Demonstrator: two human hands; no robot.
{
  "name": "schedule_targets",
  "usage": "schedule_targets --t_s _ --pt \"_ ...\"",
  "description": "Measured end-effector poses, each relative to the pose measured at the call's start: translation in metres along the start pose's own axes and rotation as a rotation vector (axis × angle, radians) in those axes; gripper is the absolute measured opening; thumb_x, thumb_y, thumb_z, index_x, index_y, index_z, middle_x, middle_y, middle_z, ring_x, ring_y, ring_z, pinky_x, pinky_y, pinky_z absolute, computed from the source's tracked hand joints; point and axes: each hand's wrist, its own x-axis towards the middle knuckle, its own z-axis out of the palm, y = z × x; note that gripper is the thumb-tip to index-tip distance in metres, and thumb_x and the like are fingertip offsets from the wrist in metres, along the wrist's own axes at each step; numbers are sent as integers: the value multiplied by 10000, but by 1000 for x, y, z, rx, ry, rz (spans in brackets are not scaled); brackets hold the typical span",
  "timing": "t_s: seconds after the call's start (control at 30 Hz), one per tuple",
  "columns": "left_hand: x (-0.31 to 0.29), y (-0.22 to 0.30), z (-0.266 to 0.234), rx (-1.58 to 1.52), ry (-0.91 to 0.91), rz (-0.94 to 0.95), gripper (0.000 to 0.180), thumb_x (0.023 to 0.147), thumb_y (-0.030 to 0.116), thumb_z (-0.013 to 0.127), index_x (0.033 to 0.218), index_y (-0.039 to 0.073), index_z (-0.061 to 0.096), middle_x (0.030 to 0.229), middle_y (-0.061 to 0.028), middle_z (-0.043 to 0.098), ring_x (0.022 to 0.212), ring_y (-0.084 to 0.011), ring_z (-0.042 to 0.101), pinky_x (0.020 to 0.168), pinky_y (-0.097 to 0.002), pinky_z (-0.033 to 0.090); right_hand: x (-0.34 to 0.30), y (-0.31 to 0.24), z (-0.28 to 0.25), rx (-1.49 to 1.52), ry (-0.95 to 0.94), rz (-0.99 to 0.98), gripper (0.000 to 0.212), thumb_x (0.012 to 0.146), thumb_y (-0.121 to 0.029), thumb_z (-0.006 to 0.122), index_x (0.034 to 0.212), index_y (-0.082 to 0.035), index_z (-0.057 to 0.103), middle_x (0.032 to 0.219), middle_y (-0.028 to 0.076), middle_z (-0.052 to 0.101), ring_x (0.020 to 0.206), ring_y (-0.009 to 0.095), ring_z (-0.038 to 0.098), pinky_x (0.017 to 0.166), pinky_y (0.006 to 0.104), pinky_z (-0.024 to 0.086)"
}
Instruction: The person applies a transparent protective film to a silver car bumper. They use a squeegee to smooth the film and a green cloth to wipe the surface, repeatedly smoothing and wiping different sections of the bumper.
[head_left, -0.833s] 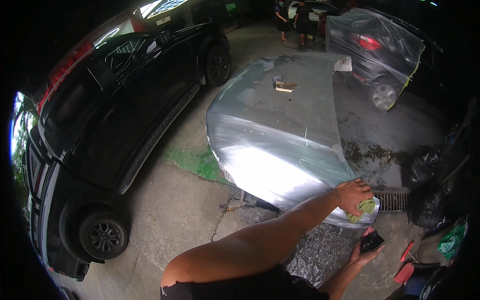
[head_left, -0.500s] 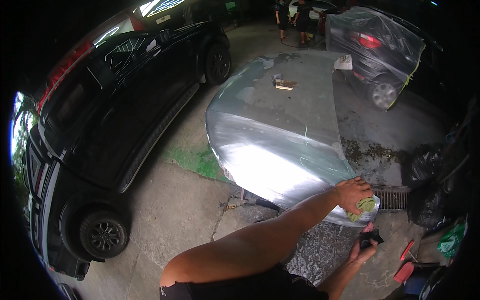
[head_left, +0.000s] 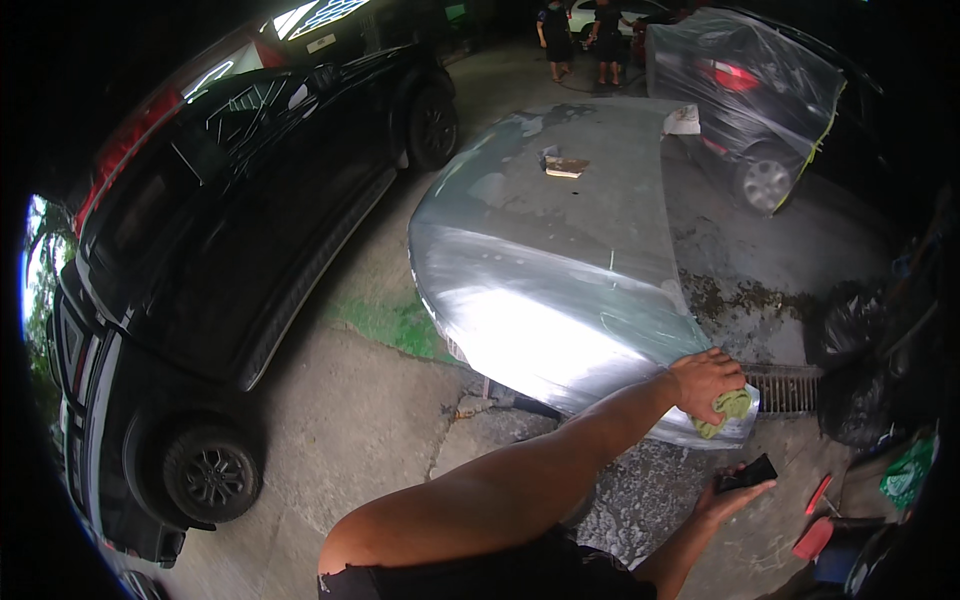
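Note:
A large car bonnet [head_left: 560, 250], grey with a bare shiny band toward its near end, lies raised off the ground before me. My left hand [head_left: 706, 382] reaches across to its near right corner, with the fingers closed on a yellow-green cloth [head_left: 732, 408] that presses on the metal. Below that corner, apart from the panel, my right hand [head_left: 730, 500] grips a dark, flat-sided block [head_left: 750, 473]; its exact kind does not show. On the far part of the bonnet rest a small tan-edged block [head_left: 567, 167] and a grey scrap beside it.
A black pickup-like vehicle [head_left: 240, 210] stands along the left. At far right is a car wrapped in clear plastic sheeting [head_left: 770, 90]. Two people [head_left: 606, 45] stand at the back. Black bags [head_left: 860, 400], a floor grate [head_left: 785, 391] and a red-handled tool [head_left: 818, 494] lie at right.
My right hand has dropped away from the bonnet's corner and turned, showing more of the dark block. My left hand stays on the corner with the cloth. A person behind has shifted slightly.

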Motion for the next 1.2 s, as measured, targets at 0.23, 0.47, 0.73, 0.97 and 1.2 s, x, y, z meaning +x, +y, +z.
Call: schedule_targets --t_s 0.23,0.47,0.73,0.97,1.2 --pt "0 0 -3 -4 -2 10 738 696 461 794 1315 116 585 1326 -131 570 1321 -332 530 1177 -471 346 13 11 -22 -18 -101 13 558 1049 -581 589 1375 -129 605 971 -13 568 829 105 526 731 274 438" --pt "0 -3 -1 -2 22 20 712 679 445 792 1285 125 596 1310 -124 580 1281 -326 548 1127 -465 371 31 30 -52 -16 -351 300 511 979 -371 775 1400 -130 613 1256 -3 645 1073 162 608 976 309 468" --pt "-2 -2 1 3 60 37 704 675 443 793 1271 124 600 1269 -113 594 1254 -320 561 1108 -455 384 17 32 -44 -4 -323 244 462 988 -289 781 1380 -96 631 1340 24 652 1199 136 603 1074 301 457" --pt "-2 0 -3 11 51 31 701 674 444 790 1268 122 602 1277 -115 595 1251 -317 562 1104 -455 385 8 16 -30 137 -363 313 506 988 -210 765 1422 -16 592 1376 107 655 1259 213 627 1127 345 482" --pt "-2 -2 -1 15 69 39 687 671 442 789 1251 121 612 1286 -118 600 1248 -314 567 1090 -453 390 5 11 -22 400 -360 356 613 949 -62 710 1513 9 481 1440 126 620 1342 273 603 1160 416 478"
